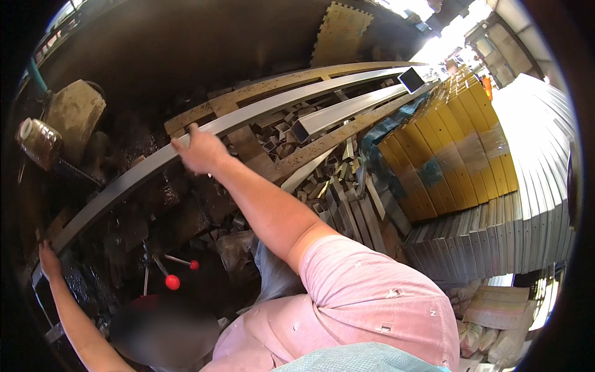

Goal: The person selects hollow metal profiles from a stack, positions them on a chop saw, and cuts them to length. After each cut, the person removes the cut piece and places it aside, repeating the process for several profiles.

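Note:
A long silver metal tube curves in this view from the far right down to the lower left, over a dark, wet-looking work area. My right hand, its arm stretched across the middle, grips the tube partway along, thumb and fingers over its edges. At the tube's near end, far left, my left hand has its fingers closed against it; part of that grip is hidden. A shorter silver square tube with an open end lies to the right of the long one, between rusty rails.
Short metal offcuts fill the space between the rails. Red-knobbed levers rise below the tube. A motor-like part stands at left. Stacked yellow bars and silver lengths stand at right, near some sacks.

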The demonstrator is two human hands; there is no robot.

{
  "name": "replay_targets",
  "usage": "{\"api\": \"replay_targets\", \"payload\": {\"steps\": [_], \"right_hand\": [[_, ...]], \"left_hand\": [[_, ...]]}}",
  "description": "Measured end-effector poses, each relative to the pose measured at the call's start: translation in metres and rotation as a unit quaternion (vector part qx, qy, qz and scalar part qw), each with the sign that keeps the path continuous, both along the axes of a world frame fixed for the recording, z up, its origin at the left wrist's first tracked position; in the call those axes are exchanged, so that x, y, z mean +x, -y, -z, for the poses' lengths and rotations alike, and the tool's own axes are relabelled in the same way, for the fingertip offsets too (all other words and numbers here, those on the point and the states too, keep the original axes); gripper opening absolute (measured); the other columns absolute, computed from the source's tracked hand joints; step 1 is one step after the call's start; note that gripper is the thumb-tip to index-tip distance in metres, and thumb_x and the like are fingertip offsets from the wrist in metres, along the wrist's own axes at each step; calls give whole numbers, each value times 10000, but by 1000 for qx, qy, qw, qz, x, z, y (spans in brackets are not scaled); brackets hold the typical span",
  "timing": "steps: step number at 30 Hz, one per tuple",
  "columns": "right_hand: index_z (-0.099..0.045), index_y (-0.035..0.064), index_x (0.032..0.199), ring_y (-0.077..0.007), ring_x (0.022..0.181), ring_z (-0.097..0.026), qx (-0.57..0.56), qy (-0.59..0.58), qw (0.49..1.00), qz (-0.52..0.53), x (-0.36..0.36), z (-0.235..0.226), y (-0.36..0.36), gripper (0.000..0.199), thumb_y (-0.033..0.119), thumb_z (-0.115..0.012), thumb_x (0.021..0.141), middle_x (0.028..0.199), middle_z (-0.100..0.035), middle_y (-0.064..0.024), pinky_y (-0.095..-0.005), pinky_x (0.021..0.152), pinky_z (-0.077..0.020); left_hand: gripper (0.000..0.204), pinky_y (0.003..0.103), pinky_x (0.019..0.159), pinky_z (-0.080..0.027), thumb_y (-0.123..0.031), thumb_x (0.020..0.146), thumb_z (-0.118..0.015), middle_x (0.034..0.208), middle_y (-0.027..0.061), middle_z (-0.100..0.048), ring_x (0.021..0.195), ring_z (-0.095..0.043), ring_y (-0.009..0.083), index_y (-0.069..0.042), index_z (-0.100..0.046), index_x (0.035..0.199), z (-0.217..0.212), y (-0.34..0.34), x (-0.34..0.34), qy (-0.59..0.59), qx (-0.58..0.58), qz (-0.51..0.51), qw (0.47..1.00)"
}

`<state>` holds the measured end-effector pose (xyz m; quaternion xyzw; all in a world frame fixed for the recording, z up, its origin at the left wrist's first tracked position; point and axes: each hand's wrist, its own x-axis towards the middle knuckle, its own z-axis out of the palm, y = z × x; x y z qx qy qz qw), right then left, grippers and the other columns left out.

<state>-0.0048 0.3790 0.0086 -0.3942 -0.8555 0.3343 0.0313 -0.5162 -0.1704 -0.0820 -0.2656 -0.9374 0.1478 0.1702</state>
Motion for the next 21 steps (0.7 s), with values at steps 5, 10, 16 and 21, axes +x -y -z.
{"api": "replay_targets", "payload": {"steps": [5,10,16,21], "right_hand": [[-351,-20,1637,-424,1294,-657,-27,-8,998,55,28,-8,-10,845,608,-486,1088,1345,-687,-307,-486,1103,-531],[-323,64,1682,-408,1303,-658,10,-5,987,160,47,1,-48,828,626,-462,1089,1375,-689,-271,-504,1105,-523],[-355,22,1653,-405,1227,-704,17,68,984,162,43,-10,-53,890,691,-415,1070,1235,-746,-284,-511,1060,-545],[-397,-54,1593,-390,1095,-754,30,46,995,82,21,26,-32,907,691,-415,1077,1042,-780,-279,-466,1035,-563]], "left_hand": [[459,475,1184,-462,-90,1078,-440,1542,231,-570,1427,-540,402,-48,-568,1517,5,-44,9,35,-72,-3,997],[490,483,1152,-495,-20,1020,-512,1556,214,-560,1439,-532,408,-49,-571,1506,-3,-19,25,28,-23,0,999],[566,493,1153,-492,40,926,-621,1542,212,-572,1445,-527,418,-43,-580,1484,-7,-86,83,37,43,64,996],[550,502,1161,-477,17,926,-630,1510,219,-597,1422,-542,433,-36,-592,1472,9,-63,35,89,31,8,996]]}}
